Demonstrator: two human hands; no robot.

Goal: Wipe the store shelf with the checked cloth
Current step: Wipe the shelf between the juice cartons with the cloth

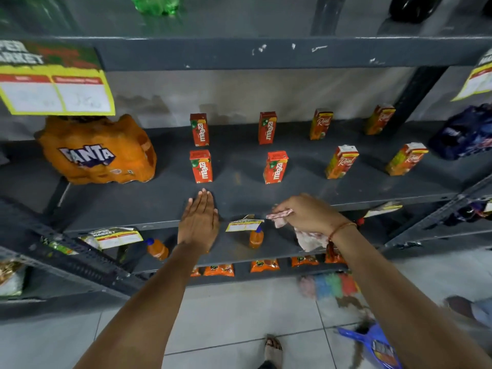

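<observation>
Right hand (306, 213), fingers clamped on the cloth (306, 235), hovers at the shelf (239, 198) front edge; left hand (199, 222) lies flat, fingers together.

Juice cartons (275, 167) on grey shelf (239, 193)

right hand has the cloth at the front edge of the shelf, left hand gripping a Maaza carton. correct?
Not quite. In the head view the left hand grips nothing: it lies flat and open on the front of the shelf, just short of the nearest Maaza carton and apart from it. The rest holds: the right hand has the cloth bunched at the shelf's front edge.
</observation>
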